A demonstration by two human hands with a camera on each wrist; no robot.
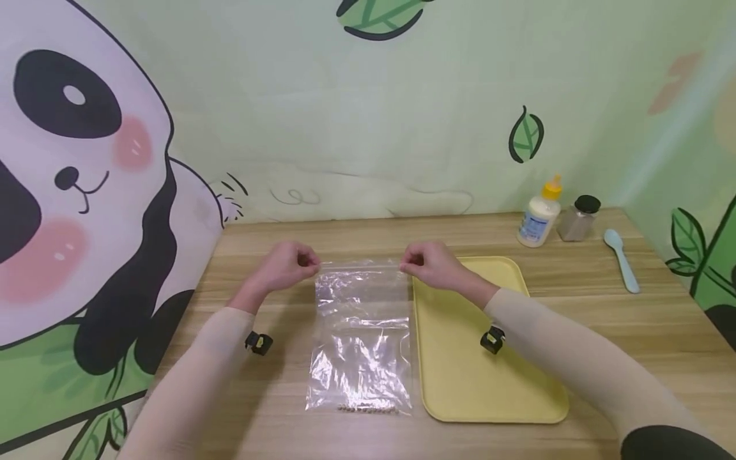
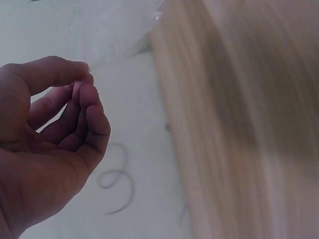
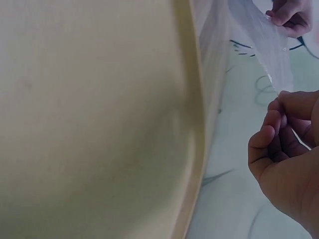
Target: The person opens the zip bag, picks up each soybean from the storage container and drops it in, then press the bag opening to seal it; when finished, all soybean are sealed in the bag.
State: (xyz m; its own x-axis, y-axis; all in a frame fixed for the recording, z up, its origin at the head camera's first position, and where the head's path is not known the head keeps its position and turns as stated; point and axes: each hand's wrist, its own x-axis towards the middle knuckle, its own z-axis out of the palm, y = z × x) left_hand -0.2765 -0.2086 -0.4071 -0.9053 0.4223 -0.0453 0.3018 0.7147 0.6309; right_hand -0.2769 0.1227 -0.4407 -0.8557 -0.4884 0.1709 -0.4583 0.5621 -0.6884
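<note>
A clear zip-top plastic bag [image 1: 362, 332] is stretched between both hands, its zip edge at the far end. Small brown bits [image 1: 368, 409] lie in a row along its near bottom edge. My left hand [image 1: 287, 265] pinches the bag's upper left corner between thumb and fingertips. At the upper right corner, my right hand [image 1: 435, 265] pinches the bag likewise. In the left wrist view, the left hand [image 2: 55, 114] has its other fingers curled inward. The right wrist view has the right hand [image 3: 289, 139] near, gripping a corner of the film, with the left hand beyond.
Right of the bag lies a yellow tray [image 1: 477, 383], partly beneath the right forearm. At the back right stand a white bottle with a yellow cap [image 1: 539, 214] and a black-lidded jar [image 1: 578, 220]. A light blue spoon [image 1: 621, 260] lies beside them on the wooden table [image 1: 650, 338].
</note>
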